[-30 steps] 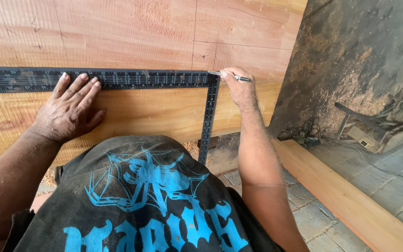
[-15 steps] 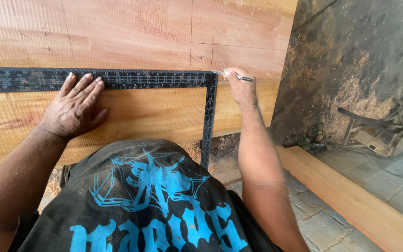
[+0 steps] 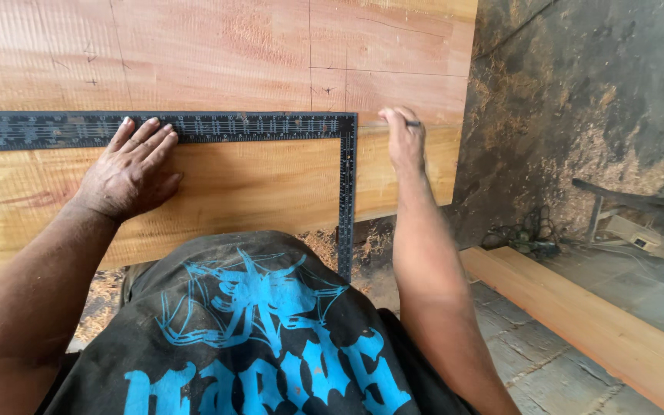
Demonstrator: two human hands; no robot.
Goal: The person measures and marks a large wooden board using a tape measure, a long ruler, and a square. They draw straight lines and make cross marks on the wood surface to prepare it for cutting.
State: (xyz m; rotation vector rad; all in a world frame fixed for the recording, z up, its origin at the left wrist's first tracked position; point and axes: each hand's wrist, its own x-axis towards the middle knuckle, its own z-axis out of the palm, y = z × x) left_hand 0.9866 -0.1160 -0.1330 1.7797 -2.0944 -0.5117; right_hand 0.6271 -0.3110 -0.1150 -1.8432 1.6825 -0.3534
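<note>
A large black framing square [image 3: 270, 127] lies flat on a wide wooden board [image 3: 232, 61]. Its long arm runs left to right and its short arm [image 3: 346, 200] hangs down over the board's near edge. My left hand [image 3: 131, 167] presses flat on the board, fingers spread, fingertips on the long arm. My right hand [image 3: 403, 138] is closed around a pencil [image 3: 412, 123] just right of the square's corner, its tip against the wood. Thin pencil lines and small marks cross the board above the square.
A rough, dusty wall [image 3: 578, 100] stands to the right. A long pale plank [image 3: 601, 330] lies on the tiled floor [image 3: 532, 361] at lower right. Sawdust and a tangle of cable [image 3: 528, 234] sit by the wall. My dark printed shirt [image 3: 247, 338] fills the bottom.
My right hand with the pencil has slid a little along the square's corner. The left hand stays pressed on the square. The view shifted slightly.
</note>
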